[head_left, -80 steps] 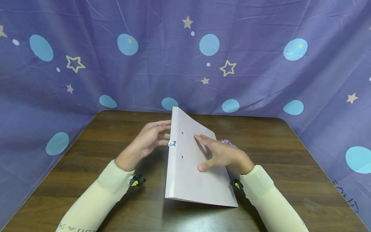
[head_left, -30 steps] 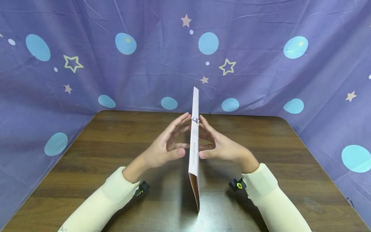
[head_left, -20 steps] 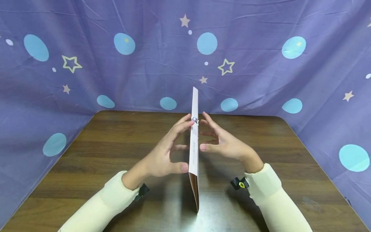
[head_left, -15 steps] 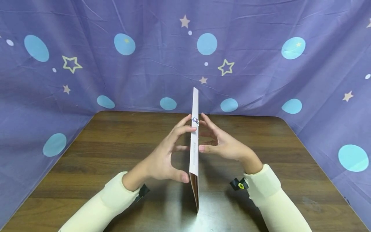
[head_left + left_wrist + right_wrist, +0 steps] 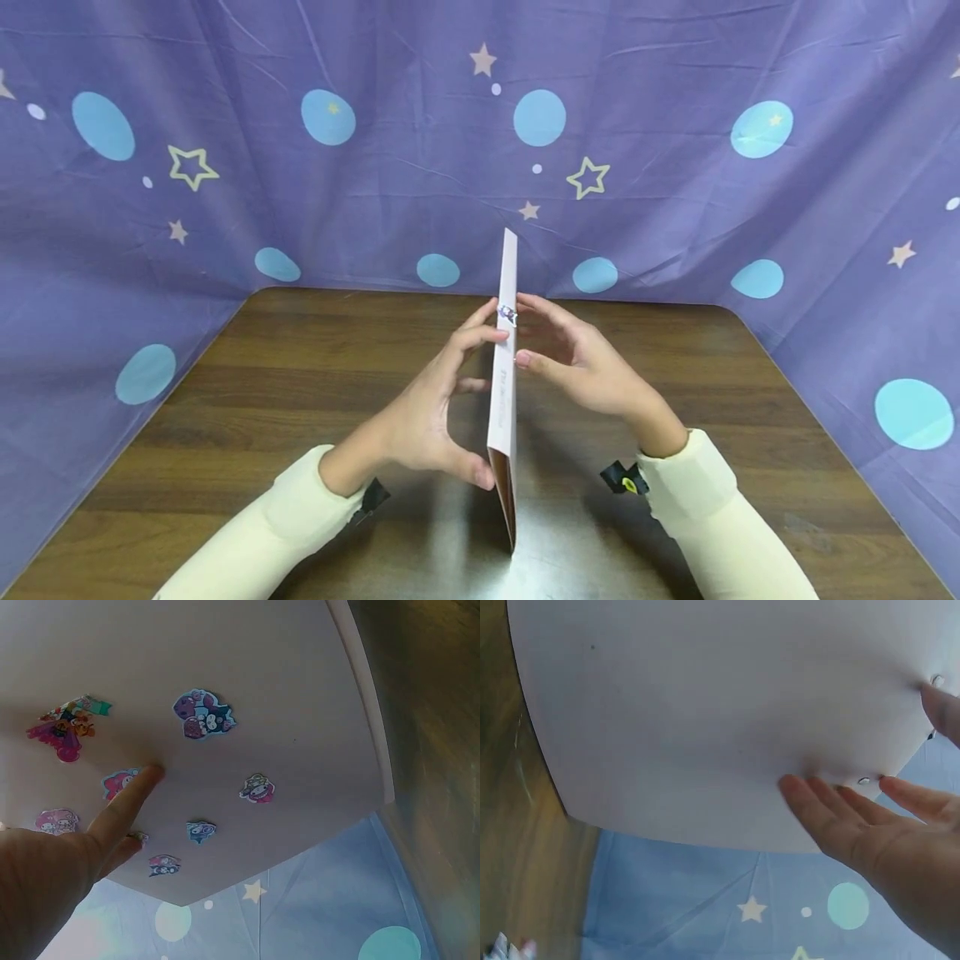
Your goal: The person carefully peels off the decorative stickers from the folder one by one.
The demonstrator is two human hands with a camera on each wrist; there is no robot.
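A pale binder folder [image 5: 504,392] stands on edge on the table, spine up, its near end showing a narrow gap between the covers. My left hand [image 5: 427,417] is at its left cover, the index fingertip on the spine and the thumb by the near end. On the other side, my right hand [image 5: 600,371] has its fingertips and thumb at the right cover. Several cartoon stickers [image 5: 204,715] dot the left cover in the left wrist view, and one sticker [image 5: 507,314] wraps the spine. A metal rivet [image 5: 864,781] shows beside the right fingers in the right wrist view.
The brown wooden table [image 5: 225,433] runs back to a purple curtain [image 5: 420,200] with stars and blue dots. A clear, shiny patch [image 5: 806,533] lies on the table at the right. A small pale thing [image 5: 506,949], partly cut off, appears in the right wrist view.
The folder was leaning to the right at first and now stands upright. My left index finger has come onto the spine and the left thumb nearer the front end; the right thumb has moved farther away.
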